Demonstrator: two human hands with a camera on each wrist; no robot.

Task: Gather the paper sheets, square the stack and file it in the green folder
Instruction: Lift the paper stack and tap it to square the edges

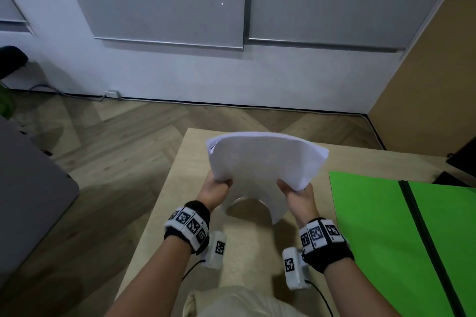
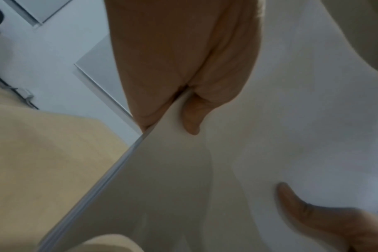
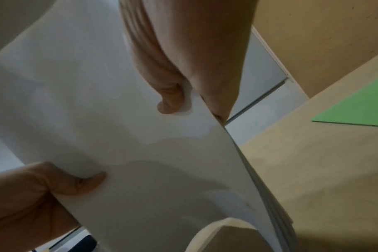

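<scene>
Stack: a white paper stack point(image 1: 260, 165) is held up in the air above the counter point(image 1: 180, 188), between both hands, and it bends upward in the middle like an arch.
Left hand: the left hand point(image 1: 215, 189) pinches the left side of the stack, thumb on the near face; the other fingers are behind the paper and hidden in the head view.
Right hand: the right hand point(image 1: 298, 194) pinches the right side in the same way, thumb on the near face, other fingers hidden behind.
Left wrist view: blurred; the thumb point(image 2: 192, 117) lies on the paper, and the sheet edges are seen as thin lines, not fully even.
Right wrist view: also soft; the thumb point(image 3: 171, 100) presses on the sheet, and the edges fan a little at the lower right.
Folder: the green folder point(image 1: 381, 226) lies open and flat on the counter at the right, apart from the stack; its right part is cut off by the picture edge.
Dark objects: two dark things point(image 1: 461, 162) behind the folder are cut off, I cannot tell what they are.
Wrist units: white marked blocks point(image 1: 217, 248) hang under both wrists.
</scene>
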